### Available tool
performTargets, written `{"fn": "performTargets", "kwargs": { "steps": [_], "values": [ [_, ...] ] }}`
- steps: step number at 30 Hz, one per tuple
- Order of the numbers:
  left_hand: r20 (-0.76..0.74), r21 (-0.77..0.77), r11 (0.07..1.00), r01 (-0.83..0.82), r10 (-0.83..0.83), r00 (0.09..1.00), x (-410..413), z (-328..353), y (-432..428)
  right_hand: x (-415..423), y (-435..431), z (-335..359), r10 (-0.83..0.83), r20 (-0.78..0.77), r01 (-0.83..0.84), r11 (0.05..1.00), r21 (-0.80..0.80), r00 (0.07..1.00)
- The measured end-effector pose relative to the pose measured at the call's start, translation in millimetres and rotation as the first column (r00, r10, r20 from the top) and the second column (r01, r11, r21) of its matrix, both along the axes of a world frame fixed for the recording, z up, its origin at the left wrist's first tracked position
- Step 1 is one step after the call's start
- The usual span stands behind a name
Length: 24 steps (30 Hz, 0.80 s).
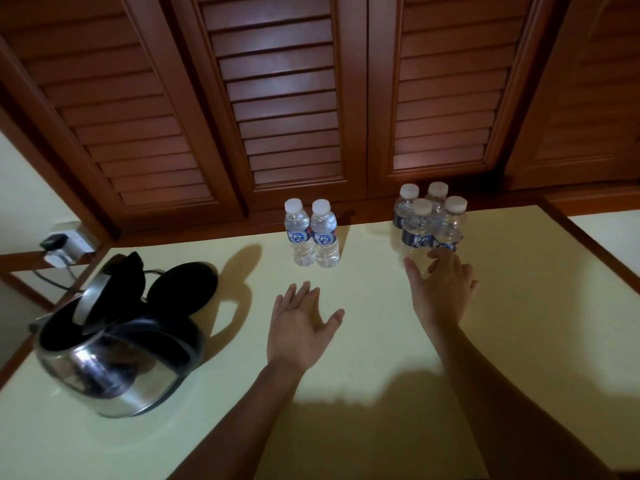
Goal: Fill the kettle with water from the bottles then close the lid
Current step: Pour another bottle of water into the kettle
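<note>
Kettle: the steel kettle [117, 368] stands near the left edge of the tabletop [381, 393], its lid [91, 299] tipped up and the mouth open; its black power base [187, 289] lies just behind it, with a cord running off to a wall socket [69, 242]
Bottles: a pair of bottles [311, 233] stands at the middle of the far edge; four bottles [427, 223] are huddled together further right along that edge; every cap I can see is on
Right hand: the right hand [441, 292] is stretched out to the front two of the four, grip spread, thumb and fingers fanned across their lower halves; I cannot tell whether it touches them
Left hand: the left hand [299, 327] hovers flat over the middle of the tabletop, grip spread and holding nothing
Step in hand: picking up a first bottle, I'd say
Doing it well: settle on one front bottle and wrap it at the label, so its neighbours don't topple; bring it to the left hand for uncapping, then pour low over the open mouth
Behind: brown louvred doors [284, 98]
</note>
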<state>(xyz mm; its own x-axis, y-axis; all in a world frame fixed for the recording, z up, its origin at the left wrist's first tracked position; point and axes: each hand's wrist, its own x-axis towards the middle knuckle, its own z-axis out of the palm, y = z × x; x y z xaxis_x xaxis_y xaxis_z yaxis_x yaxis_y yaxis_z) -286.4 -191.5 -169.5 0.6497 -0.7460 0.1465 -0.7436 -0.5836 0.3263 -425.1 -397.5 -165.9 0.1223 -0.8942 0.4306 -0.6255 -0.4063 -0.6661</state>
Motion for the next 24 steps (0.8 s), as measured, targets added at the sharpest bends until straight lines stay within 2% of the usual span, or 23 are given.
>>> {"fn": "performTargets", "kwargs": {
  "steps": [4,7,9,14,19,24],
  "values": [
    [0.032,0.135,0.991,0.01,-0.014,0.999,16.5,1.8,11.4,-4.7,16.7,2.9,0.05,-0.017,-0.051,0.994,-0.093,0.999],
    [0.019,0.179,0.984,-0.006,0.003,1.0,29.1,2.8,16.5,-1.9,32.2,0.4,0.188,-0.069,-0.198,0.956,-0.218,0.98],
    [0.008,0.176,0.984,-0.024,0.023,1.0,34.7,3.4,17.0,5.9,38.8,-1.3,0.316,-0.061,-0.321,0.915,-0.245,0.947],
    [0.016,0.196,0.98,-0.023,0.02,1.0,39.7,3.7,14.3,46.0,39.9,12.5,0.529,0.041,-0.525,0.848,-0.075,0.848],
    [0.022,0.217,0.976,-0.018,0.013,1.0,41.4,6.9,11.7,89.0,28.2,41.4,0.607,0.006,-0.603,0.787,0.133,0.794],
    [0.023,0.215,0.976,-0.017,0.013,1.0,43.3,6.2,10.9,116.2,29.6,61.7,0.629,0.105,-0.638,0.755,0.154,0.77]
  ]
}}
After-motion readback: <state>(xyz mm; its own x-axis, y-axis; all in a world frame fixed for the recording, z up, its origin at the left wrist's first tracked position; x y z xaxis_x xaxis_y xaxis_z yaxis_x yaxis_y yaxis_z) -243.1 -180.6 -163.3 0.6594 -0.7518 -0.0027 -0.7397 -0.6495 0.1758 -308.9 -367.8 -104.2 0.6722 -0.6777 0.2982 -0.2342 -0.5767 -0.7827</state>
